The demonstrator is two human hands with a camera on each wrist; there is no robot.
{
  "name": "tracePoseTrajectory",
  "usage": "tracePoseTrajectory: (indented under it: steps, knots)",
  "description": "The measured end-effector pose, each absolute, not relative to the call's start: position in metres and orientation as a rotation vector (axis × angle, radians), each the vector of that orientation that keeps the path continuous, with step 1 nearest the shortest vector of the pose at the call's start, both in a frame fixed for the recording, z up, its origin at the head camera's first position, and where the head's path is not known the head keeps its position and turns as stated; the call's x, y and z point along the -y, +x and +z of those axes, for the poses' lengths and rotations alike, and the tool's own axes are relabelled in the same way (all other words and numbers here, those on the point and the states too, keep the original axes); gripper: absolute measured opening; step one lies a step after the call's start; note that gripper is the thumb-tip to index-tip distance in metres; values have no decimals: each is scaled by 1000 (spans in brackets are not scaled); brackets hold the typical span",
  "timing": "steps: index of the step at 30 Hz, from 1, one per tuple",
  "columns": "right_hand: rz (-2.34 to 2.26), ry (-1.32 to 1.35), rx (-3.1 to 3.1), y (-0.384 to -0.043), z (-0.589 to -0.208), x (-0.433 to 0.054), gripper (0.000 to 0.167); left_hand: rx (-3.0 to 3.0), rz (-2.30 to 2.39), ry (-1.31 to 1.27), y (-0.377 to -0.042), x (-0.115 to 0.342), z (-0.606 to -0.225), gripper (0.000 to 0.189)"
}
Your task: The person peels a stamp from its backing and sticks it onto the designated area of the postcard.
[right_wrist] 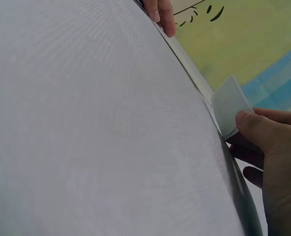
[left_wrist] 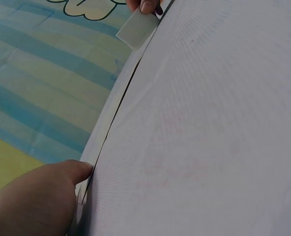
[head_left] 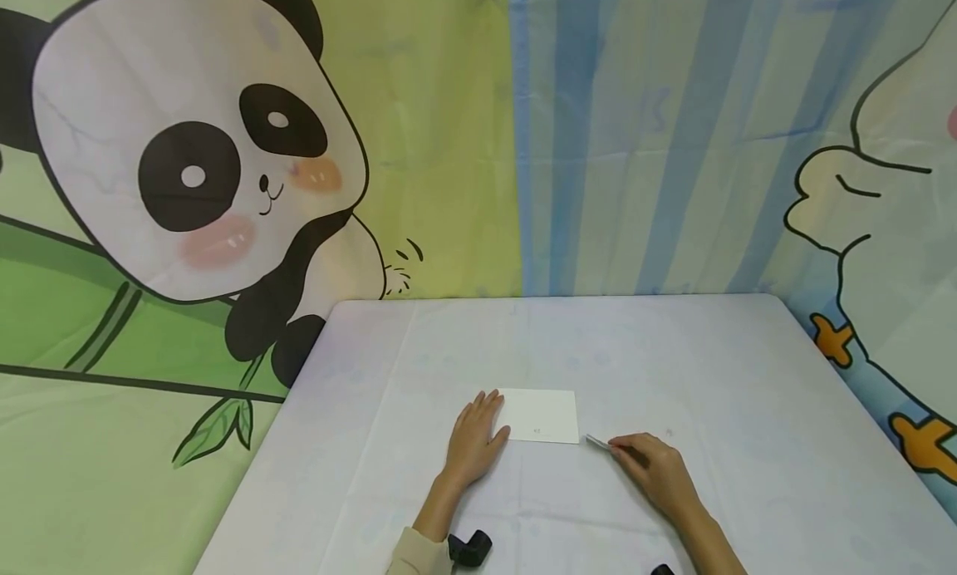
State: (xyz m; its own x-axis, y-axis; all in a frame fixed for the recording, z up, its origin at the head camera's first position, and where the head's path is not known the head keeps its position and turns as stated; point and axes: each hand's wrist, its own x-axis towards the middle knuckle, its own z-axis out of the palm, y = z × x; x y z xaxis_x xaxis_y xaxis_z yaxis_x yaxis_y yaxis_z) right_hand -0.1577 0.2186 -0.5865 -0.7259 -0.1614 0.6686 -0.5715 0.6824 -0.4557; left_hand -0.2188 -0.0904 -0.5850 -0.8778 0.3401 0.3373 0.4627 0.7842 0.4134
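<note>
A white rectangular card (head_left: 544,415) lies flat on the white-covered table, with a few tiny marks near its lower edge. My left hand (head_left: 473,442) rests on the card's left side, fingers extended and thumb at its lower left corner. To the right of the card, my right hand (head_left: 658,471) pinches a small pale rectangular piece (right_wrist: 230,104) between thumb and fingers. In the head view this piece appears thin and nearly edge-on, its tip close to the card's lower right corner. The left wrist view shows its flat pale face (left_wrist: 137,30) tilted up above the table.
The white tablecloth (head_left: 359,475) has faint creases. Beyond the table's far edge hangs a printed curtain (head_left: 441,143) with a panda and blue stripes. Black wrist devices show beside the left sleeve (head_left: 419,552) and at the bottom edge near the right forearm.
</note>
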Motion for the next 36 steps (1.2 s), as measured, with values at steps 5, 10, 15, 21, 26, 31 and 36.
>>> tracePoseTrajectory:
  steps: [5,10,15,21,26,31,36]
  knots:
    - [927,539,2292,-156,-584,-218,22,2733,-781,-610,-218,90,-583,53]
    - [994,553,2271,-154,-576,-212,22,2641,-1029,-551,-212,86,-578,45]
    - [1030,655,2183,-157,-562,-203,27,2447,-1151,-591,-198,72,-556,32]
    - [1025,758,2088,-161,-531,-190,31,2337,-1159,-847,-186,55,-531,35]
    - [1020,813,2078,-156,-508,-181,33,2299,-1202,-966,-180,46,-516,36]
    - [1041,852,2065,-151,-495,-175,30,2303,-1222,-972,-177,43,-507,18]
    - [1094,826,2079,-148,-487,-171,32,2283,-1250,-956,-174,42,-503,14]
